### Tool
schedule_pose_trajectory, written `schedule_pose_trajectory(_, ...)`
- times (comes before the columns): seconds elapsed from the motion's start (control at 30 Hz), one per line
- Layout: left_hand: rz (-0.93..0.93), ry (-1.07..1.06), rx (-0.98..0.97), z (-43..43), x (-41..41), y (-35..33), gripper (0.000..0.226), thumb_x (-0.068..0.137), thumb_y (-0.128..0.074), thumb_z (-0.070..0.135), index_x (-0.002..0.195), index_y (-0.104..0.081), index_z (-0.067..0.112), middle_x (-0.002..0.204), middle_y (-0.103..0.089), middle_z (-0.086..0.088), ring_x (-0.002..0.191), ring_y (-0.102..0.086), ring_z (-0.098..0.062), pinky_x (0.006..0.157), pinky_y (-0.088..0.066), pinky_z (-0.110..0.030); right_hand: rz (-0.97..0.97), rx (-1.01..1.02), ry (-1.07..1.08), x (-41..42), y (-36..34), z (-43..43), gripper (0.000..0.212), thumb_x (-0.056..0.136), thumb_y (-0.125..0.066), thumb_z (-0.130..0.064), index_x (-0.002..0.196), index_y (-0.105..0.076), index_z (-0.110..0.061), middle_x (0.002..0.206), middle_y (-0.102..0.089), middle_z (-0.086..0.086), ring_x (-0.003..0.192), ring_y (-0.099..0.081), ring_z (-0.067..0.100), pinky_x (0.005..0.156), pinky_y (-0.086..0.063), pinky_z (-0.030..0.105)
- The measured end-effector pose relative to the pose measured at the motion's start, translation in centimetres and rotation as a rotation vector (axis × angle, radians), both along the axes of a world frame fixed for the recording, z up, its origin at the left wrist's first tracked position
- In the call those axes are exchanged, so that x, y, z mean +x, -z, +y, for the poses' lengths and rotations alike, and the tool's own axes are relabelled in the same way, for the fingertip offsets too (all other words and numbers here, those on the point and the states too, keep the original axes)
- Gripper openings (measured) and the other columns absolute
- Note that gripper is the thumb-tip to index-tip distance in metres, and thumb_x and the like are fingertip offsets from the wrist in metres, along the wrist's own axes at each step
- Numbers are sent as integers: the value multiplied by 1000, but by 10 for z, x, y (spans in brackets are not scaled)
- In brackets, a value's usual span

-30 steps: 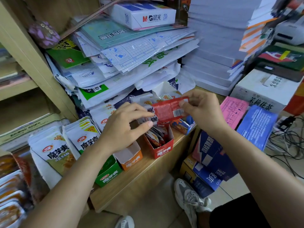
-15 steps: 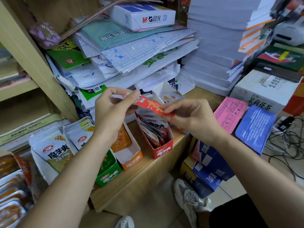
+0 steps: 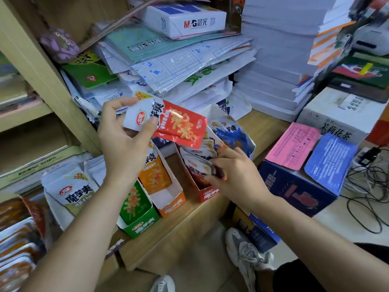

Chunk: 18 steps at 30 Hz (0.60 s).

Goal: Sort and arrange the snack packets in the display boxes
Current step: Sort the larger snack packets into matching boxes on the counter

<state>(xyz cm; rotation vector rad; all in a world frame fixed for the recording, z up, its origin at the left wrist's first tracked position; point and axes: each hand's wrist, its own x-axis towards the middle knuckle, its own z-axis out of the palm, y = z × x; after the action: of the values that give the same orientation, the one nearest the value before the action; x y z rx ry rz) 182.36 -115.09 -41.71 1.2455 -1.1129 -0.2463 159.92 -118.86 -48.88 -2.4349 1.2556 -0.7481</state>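
- Left hand [image 3: 126, 135]: gripping the red packet [image 3: 181, 126] by its white end, thumb across the front. I am holding it up above the boxes, label facing me, probably to match its colour to a box.
- Right hand [image 3: 240, 180]: fingers curling into the red box [image 3: 209, 193] and pinching the standing packets [image 3: 200, 166], I judge to open a slot.
- Orange box [image 3: 171, 204]: holding an orange packet [image 3: 154, 175] at the back, its front floor showing bare.
- Green box [image 3: 143, 225]: holding a green packet [image 3: 132, 202].
- Blue packets [image 3: 231, 137]: sitting in the box behind the red one.
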Motion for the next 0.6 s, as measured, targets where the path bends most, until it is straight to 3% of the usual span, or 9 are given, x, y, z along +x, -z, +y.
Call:
schedule_pose_trajectory(0.1,-75,102,-32,3,-3,-1,45,87,-78,9,117,-48,26,94,-75,-4,82,-73,-28,66,-61,-46,-86,55,-34,1,5,-2,21,86,-76,-18,107,-77,-15,116,-68,-3,106,-57,19,89,-51,40)
schedule_pose_trajectory(0.2,-151,154,-30,5,-7,-2,50,86,-78,4,115,-47,31,98,-74,-5,83,-74,-22,65,-60,-45,-107,108,-54,0,1,2,18,88,-75,-13,105,-79,-15,135,-64,-4,122,-58,23,101,-48,40)
schedule_pose_trajectory(0.37,-337,80,23,2,-11,10,50,87,-79,8,111,-48,38,110,-63,33,90,-70,-3,65,-57,-35,-107,101,-100,-2,-4,7,24,89,-75,-15,112,-78,-20,139,-61,-9,119,-57,23,95,-50,40)
schedule_pose_trajectory(0.43,-370,84,40,0,-13,13,49,87,-79,11,111,-49,40,110,-61,35,90,-69,-1,66,-55,-23,-104,115,-96,-4,-2,6,25,90,-74,-18,115,-77,-21,144,-57,-9,126,-53,19,99,-50,39)
schedule_pose_trajectory(0.5,-404,109,119,-5,-11,18,45,88,-78,17,112,-50,43,112,-61,30,91,-66,6,68,-53,-20,-126,138,-94,-6,0,4,23,92,-72,-18,114,-77,-20,137,-63,-6,126,-54,12,101,-51,39)
schedule_pose_trajectory(0.6,-476,181,269,-12,-5,28,26,98,-66,29,117,-54,42,116,-65,17,96,-66,-3,76,-56,-43,-208,178,-112,-10,3,0,15,93,-71,-17,106,-78,-12,108,-75,-3,101,-68,13,82,-58,41)
